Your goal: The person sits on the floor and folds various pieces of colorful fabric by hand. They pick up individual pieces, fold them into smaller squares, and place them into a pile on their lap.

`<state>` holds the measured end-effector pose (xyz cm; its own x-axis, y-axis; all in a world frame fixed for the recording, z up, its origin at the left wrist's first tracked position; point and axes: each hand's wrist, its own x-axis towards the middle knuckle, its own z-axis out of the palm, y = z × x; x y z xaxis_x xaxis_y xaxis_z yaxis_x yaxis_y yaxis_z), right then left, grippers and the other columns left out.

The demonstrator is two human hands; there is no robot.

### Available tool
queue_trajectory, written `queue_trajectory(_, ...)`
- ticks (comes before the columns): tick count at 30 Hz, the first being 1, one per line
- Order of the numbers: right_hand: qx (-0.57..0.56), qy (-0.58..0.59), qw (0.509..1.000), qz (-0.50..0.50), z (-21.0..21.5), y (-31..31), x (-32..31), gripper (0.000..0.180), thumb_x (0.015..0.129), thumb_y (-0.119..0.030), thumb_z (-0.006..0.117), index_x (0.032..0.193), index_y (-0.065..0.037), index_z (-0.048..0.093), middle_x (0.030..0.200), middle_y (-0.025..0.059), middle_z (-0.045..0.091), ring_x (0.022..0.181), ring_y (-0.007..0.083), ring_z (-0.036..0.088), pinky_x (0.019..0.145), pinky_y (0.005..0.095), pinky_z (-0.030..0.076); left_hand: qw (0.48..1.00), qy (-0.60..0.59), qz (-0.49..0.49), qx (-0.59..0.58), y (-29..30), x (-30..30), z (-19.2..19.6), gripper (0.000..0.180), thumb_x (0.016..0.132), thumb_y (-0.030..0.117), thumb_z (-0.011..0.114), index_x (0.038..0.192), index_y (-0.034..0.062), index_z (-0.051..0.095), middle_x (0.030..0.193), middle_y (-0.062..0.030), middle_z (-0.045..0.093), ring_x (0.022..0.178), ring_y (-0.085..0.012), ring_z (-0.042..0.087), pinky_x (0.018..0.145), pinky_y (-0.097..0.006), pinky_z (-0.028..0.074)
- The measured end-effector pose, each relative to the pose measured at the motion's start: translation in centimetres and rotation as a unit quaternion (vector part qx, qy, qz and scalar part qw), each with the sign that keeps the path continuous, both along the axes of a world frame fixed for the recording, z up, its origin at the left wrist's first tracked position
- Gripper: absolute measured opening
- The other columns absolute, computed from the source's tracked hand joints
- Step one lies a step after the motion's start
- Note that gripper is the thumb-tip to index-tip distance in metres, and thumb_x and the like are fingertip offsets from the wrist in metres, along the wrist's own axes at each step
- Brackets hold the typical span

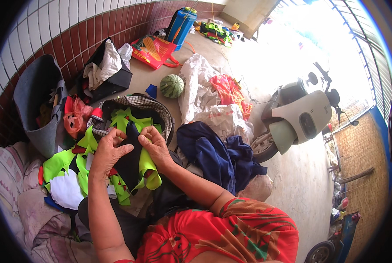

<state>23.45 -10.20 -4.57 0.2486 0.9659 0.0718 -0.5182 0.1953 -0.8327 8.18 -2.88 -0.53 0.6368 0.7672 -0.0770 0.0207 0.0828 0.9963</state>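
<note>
My left hand (108,150) and my right hand (154,146) both pinch a dark cloth piece (130,158) trimmed with neon green strips, held over my lap. The fingertips of both hands meet near the top edge of the dark piece. Under and around it lie several neon green fabric pieces (64,163) with bits of white and red. Just beyond my hands stands a checked bag (154,106) holding more green and dark pieces.
A grey felt bin (36,98) and a black box with cloth (110,81) stand along the tiled wall. A watermelon (172,86), white sacks (198,81), blue clothes (218,155) and a cream scooter (299,116) lie to the right. Pink bedding (16,193) is at left.
</note>
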Motion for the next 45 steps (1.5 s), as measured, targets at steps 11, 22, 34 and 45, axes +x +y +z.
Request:
queue_trajectory(11, -0.005, -0.064, 0.998, 0.008, -0.2, 0.1, 0.7, 0.013, 0.091, -0.013, 0.057, 0.102, -0.009, 0.053, 0.093, -0.0031, 0.054, 0.084, 0.0028, 0.046, 0.074, 0.018, 0.04, 1.0, 0.006, -0.008, -0.016, -0.1, 0.0, -0.2, 0.019, 0.074, 0.004, 0.069, 0.089, -0.0007, 0.058, 0.075, 0.0016, 0.058, 0.068, -0.0049, 0.051, 0.062, -0.02, 0.043)
queue_trajectory(22, 0.045, -0.135, 0.988, 0.059, 1.2, -0.2, 0.5, 0.052, 0.076, -0.021, 0.075, 0.114, -0.01, 0.041, 0.11, 0.0029, 0.048, 0.1, 0.0098, 0.045, 0.088, 0.0243, 0.038, 0.994, -0.085, 0.014, -0.071, 0.4, 0.3, 0.1, 0.012, 0.082, 0.012, 0.066, 0.088, 0.0042, 0.058, 0.08, 0.0038, 0.058, 0.07, -0.0023, 0.052, 0.065, -0.017, 0.042)
queue_trajectory(34, -0.02, -0.03, 0.997, 0.068, 0.6, 0.9, -1.1, 0.05, 0.074, -0.008, 0.073, 0.115, -0.004, 0.045, 0.108, 0.0064, 0.052, 0.094, 0.0139, 0.054, 0.081, 0.0256, 0.047, 0.983, -0.131, 0.043, -0.118, 0.1, -1.0, -0.3, 0.026, 0.086, 0.017, 0.06, 0.104, -0.0016, 0.061, 0.093, -0.0019, 0.063, 0.086, -0.0066, 0.058, 0.078, -0.019, 0.046)
queue_trajectory(45, -0.018, -0.002, 0.996, 0.087, -0.1, 1.0, -0.4, 0.053, 0.072, -0.008, 0.07, 0.118, -0.006, 0.045, 0.114, 0.0058, 0.049, 0.102, 0.0143, 0.05, 0.089, 0.0259, 0.042, 0.983, -0.116, -0.002, -0.14, 0.3, -1.4, 0.2, 0.025, 0.083, 0.015, 0.061, 0.102, -0.001, 0.061, 0.083, 0.0001, 0.061, 0.069, -0.0042, 0.057, 0.061, -0.016, 0.046)
